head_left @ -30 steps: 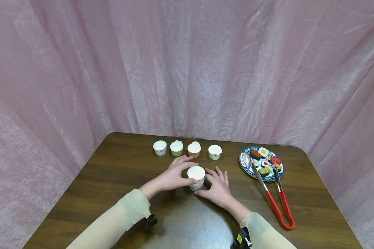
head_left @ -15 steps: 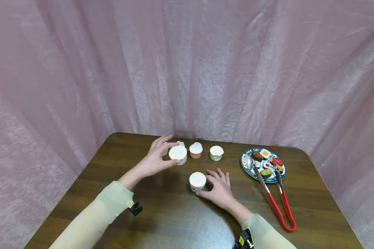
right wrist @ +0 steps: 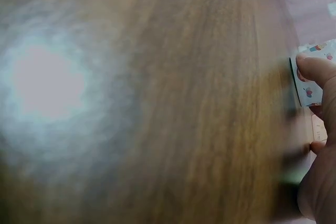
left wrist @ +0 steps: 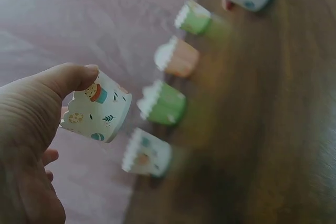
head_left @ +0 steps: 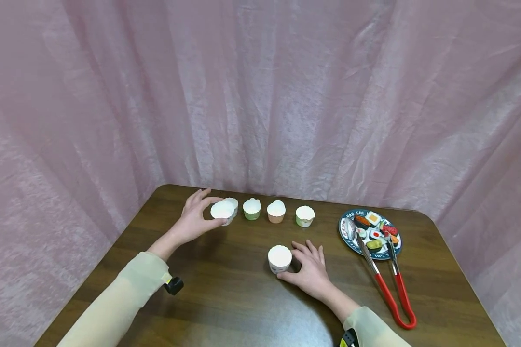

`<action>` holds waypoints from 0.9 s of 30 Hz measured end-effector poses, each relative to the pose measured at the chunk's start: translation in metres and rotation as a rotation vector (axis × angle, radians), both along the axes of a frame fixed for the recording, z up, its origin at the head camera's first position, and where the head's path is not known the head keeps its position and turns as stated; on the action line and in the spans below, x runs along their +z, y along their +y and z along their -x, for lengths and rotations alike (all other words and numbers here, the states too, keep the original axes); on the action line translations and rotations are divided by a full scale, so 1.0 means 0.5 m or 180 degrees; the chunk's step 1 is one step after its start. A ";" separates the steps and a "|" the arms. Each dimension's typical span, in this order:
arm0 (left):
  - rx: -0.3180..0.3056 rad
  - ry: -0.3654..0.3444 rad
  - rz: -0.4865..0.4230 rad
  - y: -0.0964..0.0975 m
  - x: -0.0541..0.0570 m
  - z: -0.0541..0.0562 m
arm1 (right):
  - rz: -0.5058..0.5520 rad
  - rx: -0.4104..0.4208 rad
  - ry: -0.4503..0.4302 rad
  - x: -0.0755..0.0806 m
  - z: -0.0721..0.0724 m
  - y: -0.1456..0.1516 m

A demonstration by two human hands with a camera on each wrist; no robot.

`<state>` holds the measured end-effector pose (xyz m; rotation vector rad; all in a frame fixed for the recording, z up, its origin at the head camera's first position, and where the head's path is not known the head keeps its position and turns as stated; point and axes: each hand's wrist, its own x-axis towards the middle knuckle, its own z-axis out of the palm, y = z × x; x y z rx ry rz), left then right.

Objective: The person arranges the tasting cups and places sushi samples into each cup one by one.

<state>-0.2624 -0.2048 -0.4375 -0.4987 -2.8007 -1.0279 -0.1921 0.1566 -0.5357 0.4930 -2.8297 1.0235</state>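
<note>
My left hand (head_left: 193,219) pinches a white baking cup (head_left: 221,212) between thumb and fingers, near the left end of a row of cups. In the left wrist view, the held cup (left wrist: 102,107) shows printed cupcakes and leaves, raised above the table. It overlaps the white patterned row cup (head_left: 233,204) in the head view. To that cup's right stand a green cup (head_left: 252,210), an orange cup (head_left: 276,213) and another green cup (head_left: 305,217). Front and centre, my right hand (head_left: 310,273) holds a second white patterned cup (head_left: 280,260) by its side, thumb in front.
A blue-rimmed plate (head_left: 346,241) carrying several toy sushi pieces stands at the right. Metal tongs with red handles (head_left: 390,301) lean across it onto the brown wooden table (head_left: 226,299). A pink curtain (head_left: 260,96) hangs behind the table's back edge.
My left hand has lifted a white cup off the one at my right hand and carried it left and back to the row's left end. The right hand has stayed at the lower cup.
</note>
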 end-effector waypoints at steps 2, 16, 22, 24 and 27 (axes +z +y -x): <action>0.0044 -0.0027 0.0009 -0.004 -0.021 0.003 | -0.0002 0.0003 -0.0003 -0.002 -0.002 0.002; 0.0177 -0.0270 0.0076 -0.008 -0.109 0.022 | -0.0020 -0.0026 0.0014 -0.007 -0.006 0.004; 0.0221 -0.0322 0.0086 -0.011 -0.122 0.017 | -0.0038 -0.0022 0.0050 -0.010 -0.006 0.003; 0.0228 -0.0311 0.0089 -0.012 -0.126 0.017 | -0.0036 -0.0020 0.0059 -0.010 -0.006 0.003; 0.0238 -0.0316 0.0072 -0.013 -0.129 0.017 | -0.0045 -0.0024 0.0057 -0.010 -0.005 0.003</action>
